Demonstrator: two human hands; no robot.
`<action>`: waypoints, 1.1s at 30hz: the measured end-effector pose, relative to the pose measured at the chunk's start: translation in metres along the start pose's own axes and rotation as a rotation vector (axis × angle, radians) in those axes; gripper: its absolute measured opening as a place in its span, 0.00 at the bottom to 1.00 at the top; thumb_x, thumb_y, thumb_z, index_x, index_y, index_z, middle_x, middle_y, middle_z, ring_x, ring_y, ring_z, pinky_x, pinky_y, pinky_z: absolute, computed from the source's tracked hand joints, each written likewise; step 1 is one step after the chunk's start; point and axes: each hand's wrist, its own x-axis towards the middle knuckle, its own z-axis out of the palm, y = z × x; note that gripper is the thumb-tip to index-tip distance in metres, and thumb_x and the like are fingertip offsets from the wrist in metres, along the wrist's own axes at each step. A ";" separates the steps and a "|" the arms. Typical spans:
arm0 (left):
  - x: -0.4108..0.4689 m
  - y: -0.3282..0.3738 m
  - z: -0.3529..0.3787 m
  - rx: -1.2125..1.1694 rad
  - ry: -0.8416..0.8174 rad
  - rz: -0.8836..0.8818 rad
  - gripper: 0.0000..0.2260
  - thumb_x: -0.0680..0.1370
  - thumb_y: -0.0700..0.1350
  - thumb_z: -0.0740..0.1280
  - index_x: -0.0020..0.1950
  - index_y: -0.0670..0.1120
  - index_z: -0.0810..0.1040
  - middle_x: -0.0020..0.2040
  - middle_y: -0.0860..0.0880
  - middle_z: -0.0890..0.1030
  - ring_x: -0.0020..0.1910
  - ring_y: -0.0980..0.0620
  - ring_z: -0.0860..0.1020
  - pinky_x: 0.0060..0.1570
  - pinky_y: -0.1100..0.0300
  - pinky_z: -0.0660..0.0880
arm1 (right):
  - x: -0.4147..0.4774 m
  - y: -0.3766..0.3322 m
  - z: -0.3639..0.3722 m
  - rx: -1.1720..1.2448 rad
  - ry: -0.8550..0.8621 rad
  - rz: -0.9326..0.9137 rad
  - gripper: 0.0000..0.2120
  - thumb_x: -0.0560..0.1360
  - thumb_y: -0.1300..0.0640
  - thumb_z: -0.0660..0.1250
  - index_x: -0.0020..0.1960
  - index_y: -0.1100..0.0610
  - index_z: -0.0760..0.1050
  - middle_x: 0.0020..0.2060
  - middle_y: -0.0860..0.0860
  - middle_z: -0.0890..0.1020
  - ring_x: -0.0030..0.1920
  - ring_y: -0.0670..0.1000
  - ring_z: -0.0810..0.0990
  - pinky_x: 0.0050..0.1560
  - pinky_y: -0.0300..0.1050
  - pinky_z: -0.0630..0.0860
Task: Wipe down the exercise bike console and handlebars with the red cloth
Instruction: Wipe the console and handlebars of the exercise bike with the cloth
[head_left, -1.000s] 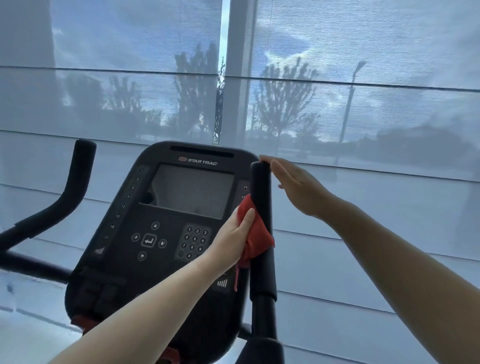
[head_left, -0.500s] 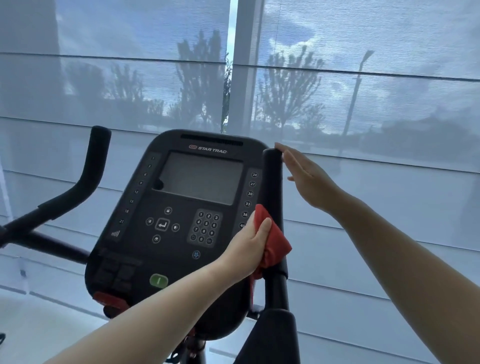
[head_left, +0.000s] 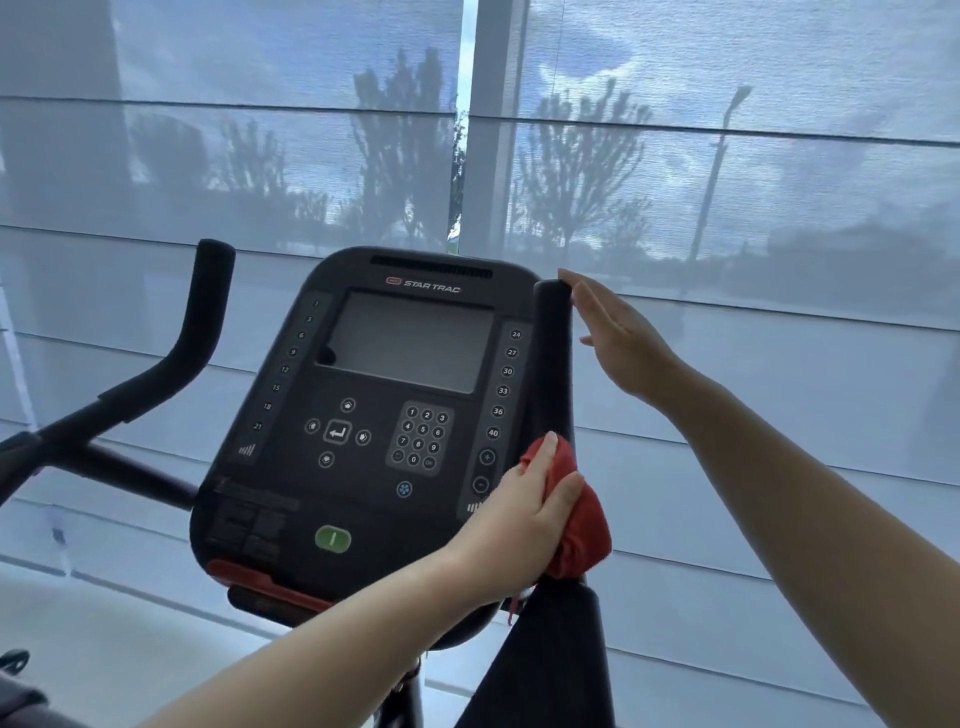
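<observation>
While the left hand (head_left: 524, 525) grips the red cloth (head_left: 582, 525) low on the right handlebar (head_left: 553, 364) — wiping is midway.
Right hand (head_left: 618, 343) flat open, empty, beside that bar's top; the console (head_left: 374, 467) and left handlebar (head_left: 200, 322) look left to do.

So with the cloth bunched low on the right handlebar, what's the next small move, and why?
Probably slide the red cloth back up the right handlebar. The left hand has it wrapped near the base of the upright, while the bare stretch above reaches to the tip, where the open right hand rests to steady it. The left handlebar is untouched.

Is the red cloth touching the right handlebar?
Touching: the head view shows the red cloth pressed around the right handlebar by the left hand.
</observation>
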 end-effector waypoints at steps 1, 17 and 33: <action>-0.007 0.000 -0.001 0.015 -0.021 0.004 0.25 0.81 0.55 0.53 0.77 0.53 0.49 0.75 0.50 0.61 0.73 0.55 0.59 0.66 0.67 0.54 | -0.001 -0.001 0.000 0.004 0.000 -0.002 0.20 0.81 0.45 0.48 0.71 0.47 0.63 0.63 0.39 0.68 0.67 0.42 0.65 0.69 0.55 0.65; 0.023 0.012 -0.022 0.517 -0.148 0.173 0.17 0.81 0.58 0.46 0.69 0.73 0.53 0.75 0.62 0.52 0.74 0.55 0.46 0.71 0.46 0.46 | -0.056 0.025 -0.039 -0.046 0.055 0.090 0.29 0.75 0.38 0.47 0.70 0.50 0.65 0.67 0.43 0.69 0.67 0.43 0.66 0.69 0.54 0.66; 0.022 -0.017 -0.061 -0.200 -0.092 0.139 0.38 0.63 0.53 0.72 0.69 0.68 0.59 0.71 0.66 0.61 0.69 0.68 0.60 0.67 0.59 0.63 | -0.102 -0.003 -0.005 -0.102 -0.065 -0.049 0.20 0.78 0.47 0.57 0.68 0.50 0.68 0.67 0.42 0.70 0.66 0.35 0.65 0.66 0.34 0.64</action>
